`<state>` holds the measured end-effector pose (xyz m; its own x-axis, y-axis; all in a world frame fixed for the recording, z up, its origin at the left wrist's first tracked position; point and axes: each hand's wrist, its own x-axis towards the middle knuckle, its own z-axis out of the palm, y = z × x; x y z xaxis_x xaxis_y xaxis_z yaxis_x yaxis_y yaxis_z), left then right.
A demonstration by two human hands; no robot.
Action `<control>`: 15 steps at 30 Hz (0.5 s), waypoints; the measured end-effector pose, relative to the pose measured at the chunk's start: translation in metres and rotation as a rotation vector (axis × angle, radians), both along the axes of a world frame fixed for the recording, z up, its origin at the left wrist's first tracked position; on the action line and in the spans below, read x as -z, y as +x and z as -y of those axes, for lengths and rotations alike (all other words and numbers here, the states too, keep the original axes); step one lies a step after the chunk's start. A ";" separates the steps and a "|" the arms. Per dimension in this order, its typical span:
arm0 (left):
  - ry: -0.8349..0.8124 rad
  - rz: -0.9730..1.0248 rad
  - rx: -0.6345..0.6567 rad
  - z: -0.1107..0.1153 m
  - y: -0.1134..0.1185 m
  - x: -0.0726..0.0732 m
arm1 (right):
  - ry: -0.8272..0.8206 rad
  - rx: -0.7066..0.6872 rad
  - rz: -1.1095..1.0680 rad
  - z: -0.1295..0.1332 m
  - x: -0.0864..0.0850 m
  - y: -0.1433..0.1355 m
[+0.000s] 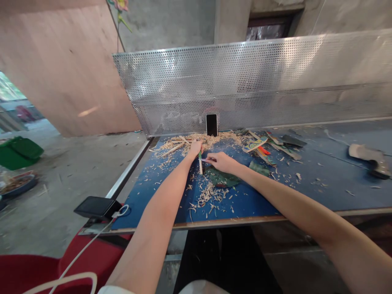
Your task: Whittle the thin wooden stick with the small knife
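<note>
My left hand [196,148] is closed around the far end of a narrow wooden strip [201,168], pale at its near end and green higher up. The strip points toward me over the blue table top [143,204]. Closed in a pinch, my right hand [221,161] holds a small knife whose thin blade [203,159] crosses the strip just below my left hand. My fingers hide its handle. Beneath my right hand lies a dark green crumpled sheet [222,177]. Curled wood shavings [211,194] are heaped on the near side of the strip.
A phone [211,125] stands upright against a perforated metal screen [196,90]. More strips [173,149] lie far left, and a colourful flat piece [255,144] lies right. A black device [98,207] with a white cable sits at the near left corner, above a red chair [88,257].
</note>
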<state>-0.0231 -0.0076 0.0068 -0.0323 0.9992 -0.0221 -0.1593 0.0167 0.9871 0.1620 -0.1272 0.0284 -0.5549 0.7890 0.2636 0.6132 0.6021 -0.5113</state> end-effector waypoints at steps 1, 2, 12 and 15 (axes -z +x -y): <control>0.002 -0.010 -0.010 0.000 0.001 0.000 | -0.011 -0.013 -0.015 -0.001 0.000 0.000; 0.001 -0.018 -0.017 0.000 0.001 0.000 | -0.021 -0.024 -0.026 -0.002 0.001 0.000; -0.010 -0.118 -0.054 -0.004 0.002 0.001 | -0.175 -0.187 0.007 0.002 -0.012 0.015; -0.025 -0.110 -0.040 -0.004 0.002 0.001 | -0.118 -0.122 -0.037 0.003 -0.012 0.018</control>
